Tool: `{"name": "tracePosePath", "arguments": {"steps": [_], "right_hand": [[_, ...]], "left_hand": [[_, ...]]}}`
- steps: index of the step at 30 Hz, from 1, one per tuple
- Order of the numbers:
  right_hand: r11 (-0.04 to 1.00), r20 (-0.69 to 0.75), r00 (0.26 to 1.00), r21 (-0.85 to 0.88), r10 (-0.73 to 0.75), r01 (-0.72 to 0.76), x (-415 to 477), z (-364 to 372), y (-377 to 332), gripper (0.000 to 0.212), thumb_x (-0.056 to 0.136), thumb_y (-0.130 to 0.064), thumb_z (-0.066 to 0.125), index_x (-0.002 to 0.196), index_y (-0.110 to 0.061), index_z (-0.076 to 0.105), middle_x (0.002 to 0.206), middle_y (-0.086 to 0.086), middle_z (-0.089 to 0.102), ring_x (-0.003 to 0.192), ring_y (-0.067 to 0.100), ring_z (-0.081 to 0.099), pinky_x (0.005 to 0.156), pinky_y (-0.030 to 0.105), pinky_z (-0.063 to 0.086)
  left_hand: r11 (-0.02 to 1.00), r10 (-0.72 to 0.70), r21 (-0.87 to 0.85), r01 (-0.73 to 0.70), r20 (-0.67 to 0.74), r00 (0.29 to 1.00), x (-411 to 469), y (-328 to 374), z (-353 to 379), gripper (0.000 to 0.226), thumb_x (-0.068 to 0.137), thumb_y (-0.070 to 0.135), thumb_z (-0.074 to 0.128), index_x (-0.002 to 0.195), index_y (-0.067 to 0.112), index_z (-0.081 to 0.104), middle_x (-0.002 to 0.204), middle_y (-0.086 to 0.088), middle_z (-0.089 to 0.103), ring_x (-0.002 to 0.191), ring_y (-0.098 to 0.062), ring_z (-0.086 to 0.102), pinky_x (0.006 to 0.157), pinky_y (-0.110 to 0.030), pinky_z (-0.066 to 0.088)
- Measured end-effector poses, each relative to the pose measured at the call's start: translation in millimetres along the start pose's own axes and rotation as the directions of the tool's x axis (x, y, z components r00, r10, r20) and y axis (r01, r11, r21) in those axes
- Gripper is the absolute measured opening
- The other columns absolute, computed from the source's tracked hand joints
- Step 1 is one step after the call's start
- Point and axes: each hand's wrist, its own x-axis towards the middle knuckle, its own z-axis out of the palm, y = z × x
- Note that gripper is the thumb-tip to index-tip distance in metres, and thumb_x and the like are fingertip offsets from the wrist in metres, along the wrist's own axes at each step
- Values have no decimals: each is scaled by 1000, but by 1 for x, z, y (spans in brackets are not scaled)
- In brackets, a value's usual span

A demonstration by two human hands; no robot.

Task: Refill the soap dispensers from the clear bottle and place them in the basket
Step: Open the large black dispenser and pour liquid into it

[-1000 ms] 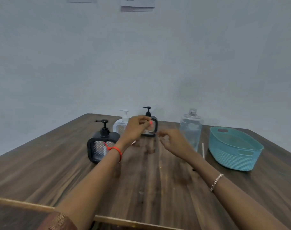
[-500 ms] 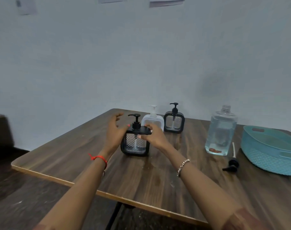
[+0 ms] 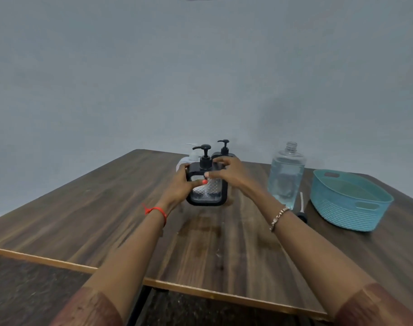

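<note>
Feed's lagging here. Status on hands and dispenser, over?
Left hand and right hand both gripping the front black dispenser, upright on table. Pump still on. Clear bottle uncapped. Basket empty. Nothing blocking.

Both forearms are extended forward; left hand and right hand are curled, fingers bent in grasp.

A dark wood-grain table with a faint sheen and a pale raw-looking edge strip fills the lower frame. At centre, a matt black plastic dispenser shows a clear textured panel. At right stand a glossy transparent plastic bottle and a ribbed, matt teal plastic basket. A matt painted wall spans the upper frame.
</note>
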Motion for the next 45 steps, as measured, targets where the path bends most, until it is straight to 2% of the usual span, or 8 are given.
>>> {"name": "tracePosePath", "arguments": {"steps": [5,9,13,19,29,38,41,45], "right_hand": [[993,-255,966,-118,-49,19,-7,-28,13,33,70,-41,77,84,-12,67,75,-4,62,66,5,55,55,11,40],[972,-348,937,-222,-3,-79,-6,-38,31,40,67,-48,75,71,-10,62,85,4,54,92,18,46,81,36,41],[975,-260,965,-219,-37,-22,-9,-49,37,34,71,-36,75,66,-7,59,79,7,53,89,21,46,79,38,36],[991,-183,976,-90,-113,98,-15,-64,41,40,71,-23,77,69,13,60,70,10,49,63,18,43,60,29,34],[956,182,977,290,-111,54,-26,-88,52,16,83,-2,62,99,-3,66,90,7,65,80,12,64,76,18,52],[998,-333,943,-49,18,-36,-19,-58,46,35,66,-34,82,77,-6,64,71,0,57,67,14,53,67,28,43],[997,-310,951,-61,17,-37,-14,-57,45,30,73,-29,77,62,-8,58,61,2,55,56,13,49,55,24,37],[999,-242,970,-36,11,-21,-12,-62,47,30,78,-25,73,91,2,69,83,9,66,72,14,57,60,17,40]], "left_hand": [[1000,31,-1,-31,75,997,10,7,49,44,78,3,70,111,9,40,102,-2,57,97,-17,57,81,-25,50],[999,15,36,-20,145,989,11,10,65,46,75,9,74,109,12,43,97,4,59,94,-15,59,90,-36,50],[997,-8,79,-8,198,980,10,14,67,51,72,15,78,113,9,47,94,1,59,93,-20,61,86,-42,54],[1000,-9,30,1,271,962,5,17,68,42,75,18,76,111,13,54,101,-6,63,97,-25,62,77,-38,54],[991,-84,-59,120,419,904,12,16,61,32,78,3,69,97,26,58,95,6,67,92,-15,62,85,-43,50],[997,-9,77,-5,179,984,17,16,71,55,62,14,85,111,12,59,99,-6,66,93,-22,64,74,-29,50],[995,-10,96,-6,168,986,15,15,71,54,61,17,86,108,11,60,97,-6,68,89,-20,64,68,-25,49],[998,-35,52,26,193,981,11,16,69,41,66,13,82,99,18,59,88,1,67,82,-16,64,61,-21,48]]}}
